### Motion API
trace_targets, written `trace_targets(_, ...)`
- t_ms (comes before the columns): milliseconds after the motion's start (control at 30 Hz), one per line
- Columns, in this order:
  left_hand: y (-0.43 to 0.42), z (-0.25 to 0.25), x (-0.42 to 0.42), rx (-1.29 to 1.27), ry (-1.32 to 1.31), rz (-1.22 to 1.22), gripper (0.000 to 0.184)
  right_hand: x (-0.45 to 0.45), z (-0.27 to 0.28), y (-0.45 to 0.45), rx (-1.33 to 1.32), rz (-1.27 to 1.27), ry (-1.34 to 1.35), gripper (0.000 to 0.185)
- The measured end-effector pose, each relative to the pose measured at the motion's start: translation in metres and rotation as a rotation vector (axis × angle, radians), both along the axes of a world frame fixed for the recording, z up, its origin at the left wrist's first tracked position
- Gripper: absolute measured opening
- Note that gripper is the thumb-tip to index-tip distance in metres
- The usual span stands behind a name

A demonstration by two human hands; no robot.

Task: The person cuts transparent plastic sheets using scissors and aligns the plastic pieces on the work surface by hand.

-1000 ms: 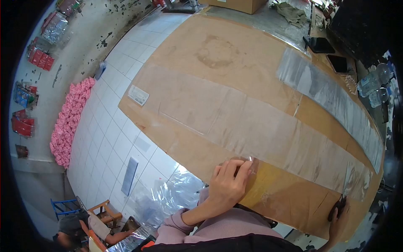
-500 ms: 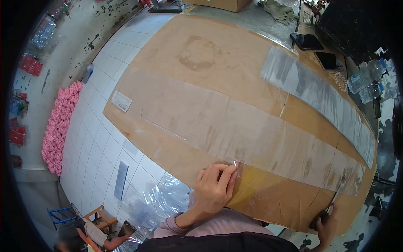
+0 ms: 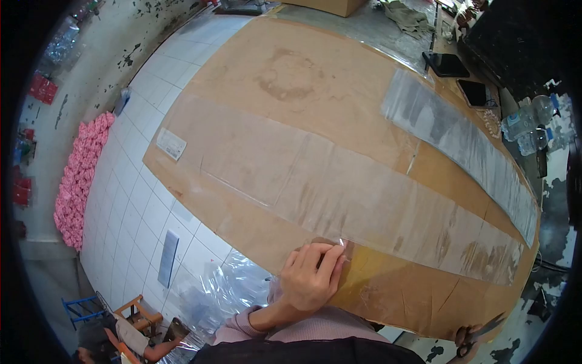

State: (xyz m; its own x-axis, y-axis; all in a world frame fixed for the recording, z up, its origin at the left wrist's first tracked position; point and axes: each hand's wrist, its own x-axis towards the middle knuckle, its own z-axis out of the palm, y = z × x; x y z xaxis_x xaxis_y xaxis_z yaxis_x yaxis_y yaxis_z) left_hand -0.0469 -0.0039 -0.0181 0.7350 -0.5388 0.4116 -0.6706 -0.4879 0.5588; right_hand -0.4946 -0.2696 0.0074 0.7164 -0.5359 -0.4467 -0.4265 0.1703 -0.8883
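Observation:
My left hand (image 3: 308, 276) rests at the near edge of a cardboard-covered table (image 3: 230, 212). Its thumb and fingers pinch a small piece of clear plastic film (image 3: 343, 245), whose far end is hard to make out. At the lower right, my right hand (image 3: 470, 350) is partly cut off by the frame and wrapped round a pair of scissors (image 3: 486, 326). Their blades point to the right, over the cardboard's corner. A long strip of clear plastic (image 3: 315, 173) lies across the cardboard, just beyond my left hand.
Grey-white tape (image 3: 451, 127) covers the right side. Two phones (image 3: 445, 64) and water bottles (image 3: 526, 124) lie beyond it. Clear plastic bags (image 3: 227, 291) are heaped at the near left, and a pink bundle (image 3: 82, 182) lies along the wall. Another person (image 3: 100, 337) sits at lower left.
My right hand has drawn the scissors down, away from the clear strip, and their blades have turned rightward. My left hand keeps its pinch at nearly the same place. The view has shifted slightly.

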Motion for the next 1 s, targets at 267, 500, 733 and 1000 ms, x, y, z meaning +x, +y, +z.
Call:
trace_targets(267,0.002,0.002,-0.001,-0.007,0.003,0.001,0.023,0.195,0.035,0.008,0.242,0.173,-0.464,0.051)
trace_targets(500,0.004,0.001,-0.001,-0.081,0.003,-0.011,0.024,0.288,0.074,-0.008,0.300,0.668,0.233,0.042)
trace_targets(733,0.005,-0.006,-0.004,-0.199,0.017,0.000,0.020,0.352,0.083,0.015,0.398,0.889,0.430,0.032)
trace_targets(1000,0.006,-0.007,-0.005,-0.265,0.023,-0.032,0.015,0.389,0.060,0.031,0.324,1.132,0.348,0.031)
